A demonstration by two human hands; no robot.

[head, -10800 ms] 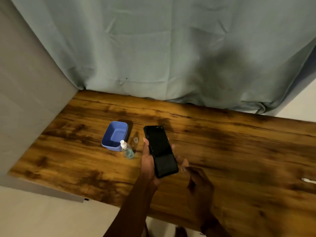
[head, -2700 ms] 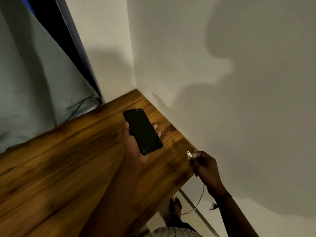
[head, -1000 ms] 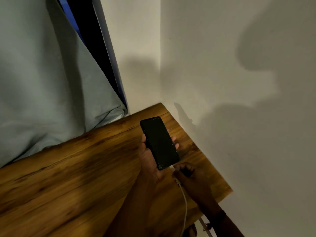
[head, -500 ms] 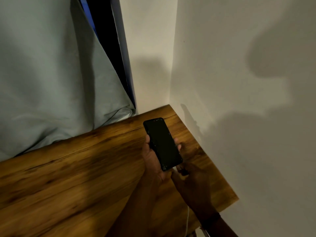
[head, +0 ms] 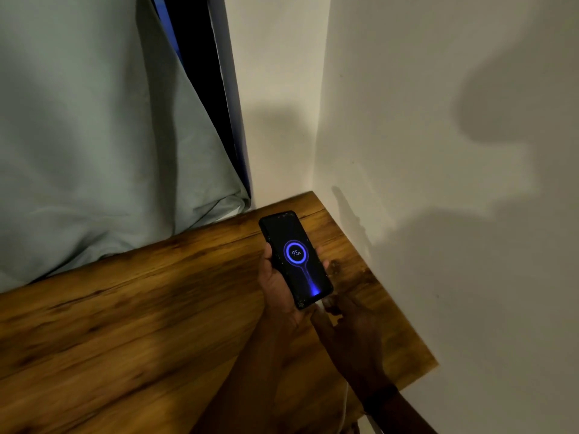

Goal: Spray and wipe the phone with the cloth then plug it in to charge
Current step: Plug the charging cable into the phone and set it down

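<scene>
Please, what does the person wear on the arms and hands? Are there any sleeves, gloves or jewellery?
No sleeves or gloves are visible. The left hand wears nothing that shows. The right hand has a dark band round its wrist.

The phone (head: 296,260) sits in the left grip (head: 279,286) above the tabletop (head: 141,324), mid frame. The right grip (head: 347,327) is at the phone's lower end. The curtain (head: 94,136) fills the upper left; the wall (head: 438,183) stands at right.

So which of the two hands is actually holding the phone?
The left hand grips the lit phone by its sides; the right hand only reaches toward its bottom edge.
</scene>
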